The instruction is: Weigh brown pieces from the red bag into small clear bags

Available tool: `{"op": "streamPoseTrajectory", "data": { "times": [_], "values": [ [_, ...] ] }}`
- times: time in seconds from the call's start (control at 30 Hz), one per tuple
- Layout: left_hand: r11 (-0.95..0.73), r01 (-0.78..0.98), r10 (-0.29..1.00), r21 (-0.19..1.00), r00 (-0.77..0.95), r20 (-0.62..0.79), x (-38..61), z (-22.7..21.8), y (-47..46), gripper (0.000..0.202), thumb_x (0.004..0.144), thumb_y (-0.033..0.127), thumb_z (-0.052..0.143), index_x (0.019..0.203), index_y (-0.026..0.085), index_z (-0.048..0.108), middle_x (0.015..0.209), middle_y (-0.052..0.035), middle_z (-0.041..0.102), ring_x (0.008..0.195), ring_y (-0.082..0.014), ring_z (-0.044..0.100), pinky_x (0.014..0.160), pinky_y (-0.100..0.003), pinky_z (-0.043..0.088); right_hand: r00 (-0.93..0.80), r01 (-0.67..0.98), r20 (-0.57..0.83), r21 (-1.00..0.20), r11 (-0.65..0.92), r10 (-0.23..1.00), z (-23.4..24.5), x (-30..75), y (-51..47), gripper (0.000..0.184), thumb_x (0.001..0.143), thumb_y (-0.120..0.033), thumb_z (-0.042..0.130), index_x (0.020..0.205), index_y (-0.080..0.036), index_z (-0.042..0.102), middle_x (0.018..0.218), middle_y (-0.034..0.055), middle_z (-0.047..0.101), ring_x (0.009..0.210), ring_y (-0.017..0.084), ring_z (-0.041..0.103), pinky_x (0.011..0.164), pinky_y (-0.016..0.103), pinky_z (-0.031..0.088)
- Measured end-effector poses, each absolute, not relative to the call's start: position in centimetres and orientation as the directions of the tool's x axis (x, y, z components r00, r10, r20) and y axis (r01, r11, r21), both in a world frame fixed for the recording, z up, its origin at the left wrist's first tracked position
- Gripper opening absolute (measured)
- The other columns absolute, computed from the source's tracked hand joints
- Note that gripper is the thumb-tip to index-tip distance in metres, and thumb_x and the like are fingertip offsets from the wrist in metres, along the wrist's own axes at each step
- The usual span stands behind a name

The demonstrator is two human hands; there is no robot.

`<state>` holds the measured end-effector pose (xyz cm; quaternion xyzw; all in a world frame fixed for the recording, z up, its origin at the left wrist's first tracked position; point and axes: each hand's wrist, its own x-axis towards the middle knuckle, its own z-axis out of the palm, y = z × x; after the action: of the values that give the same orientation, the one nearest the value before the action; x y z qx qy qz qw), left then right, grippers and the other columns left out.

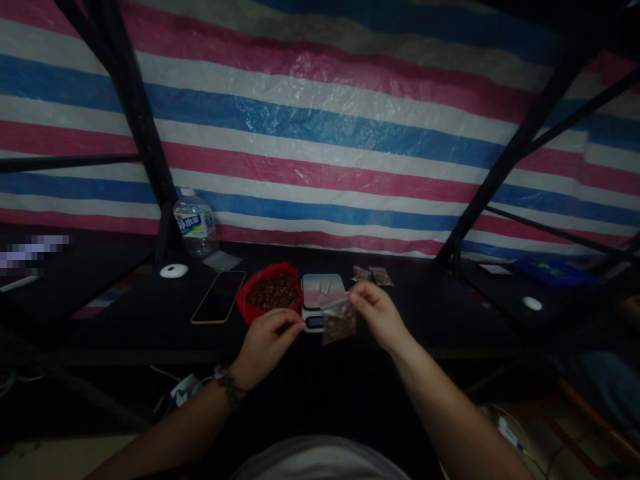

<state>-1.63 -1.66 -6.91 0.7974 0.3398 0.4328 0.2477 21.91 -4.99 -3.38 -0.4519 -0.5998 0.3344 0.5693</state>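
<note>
My right hand (379, 313) pinches the top corner of a small clear zip bag (340, 321) with brown bean-like pieces inside. The bag hangs in front of a small digital scale (315, 283) and covers part of its display. My left hand (270, 343) is at the scale's front left, thumb and forefinger together; whether anything is between them I cannot make out. Just behind that hand lies an open red bag (247, 307) full of brown bean-like pieces (273, 291). Beyond the scale, to the right, lie two small filled clear bags (381, 276).
A phone (219, 297) lies left of the red bag. Farther left are a white rounded device (174, 271), flat clear bags (223, 261) and a large plastic bottle (196, 227). Dark metal posts (135, 113) frame the black table (430, 320) before a striped sheet (325, 133).
</note>
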Motion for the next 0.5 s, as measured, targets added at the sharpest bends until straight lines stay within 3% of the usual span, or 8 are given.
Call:
{"op": "streamPoseTrajectory", "data": {
  "times": [0.1,0.2,0.27,0.4,0.5],
  "values": [
    [-0.660,0.320,0.749,0.680,0.344,0.566,-1.8,-7.4,-1.0,0.015,0.084,0.027,0.060,0.077,0.019,0.070,0.082,-0.0023,0.072,0.078,-0.0147,0.066,0.074,-0.023,0.050,0.329,0.005,0.385,-0.914,0.406,0.862,-2.0,25.1,-4.6,0.028,0.078,-0.046,0.065,0.078,-0.020,0.053,0.063,-0.0053,0.053,0.052,0.009,0.048,0.052,0.020,0.040],
    [-0.666,0.335,0.745,0.667,0.349,0.568,-2.0,-7.7,-0.5,0.015,0.084,0.028,0.060,0.078,0.019,0.071,0.082,-0.0022,0.072,0.078,-0.0148,0.066,0.075,-0.024,0.050,0.569,0.026,0.425,-0.865,0.500,0.704,-1.0,29.7,-3.7,0.030,0.071,-0.042,0.071,0.078,-0.020,0.053,0.064,-0.0066,0.051,0.051,0.007,0.046,0.050,0.018,0.039],
    [-0.671,0.346,0.740,0.656,0.363,0.566,-2.0,-7.9,-0.3,0.015,0.084,0.029,0.061,0.078,0.019,0.071,0.082,-0.0022,0.072,0.078,-0.0148,0.066,0.075,-0.024,0.050,0.630,0.064,0.408,-0.875,0.479,0.661,-1.4,33.2,-2.5,0.033,0.067,-0.044,0.073,0.078,-0.019,0.054,0.062,-0.0067,0.051,0.051,0.007,0.046,0.050,0.019,0.039],
    [-0.673,0.368,0.739,0.642,0.371,0.562,-2.1,-8.2,0.1,0.017,0.085,0.030,0.059,0.079,0.019,0.071,0.083,-0.0026,0.072,0.078,-0.0151,0.066,0.075,-0.024,0.051,0.652,0.239,0.339,-0.941,0.241,0.678,-5.1,38.8,0.4,0.036,0.067,-0.049,0.066,0.081,-0.017,0.058,0.064,-0.0026,0.057,0.054,0.012,0.053,0.054,0.024,0.045],
    [-0.661,0.393,0.750,0.639,0.359,0.555,-2.2,-8.3,0.5,0.019,0.085,0.032,0.059,0.079,0.019,0.071,0.083,-0.0028,0.072,0.078,-0.0155,0.066,0.075,-0.025,0.051,0.645,0.454,0.282,-0.889,-0.059,0.711,-8.7,41.1,1.9,0.034,0.073,-0.047,0.055,0.084,-0.015,0.062,0.069,0.0040,0.064,0.063,0.018,0.060,0.061,0.030,0.049]
  ]
}}
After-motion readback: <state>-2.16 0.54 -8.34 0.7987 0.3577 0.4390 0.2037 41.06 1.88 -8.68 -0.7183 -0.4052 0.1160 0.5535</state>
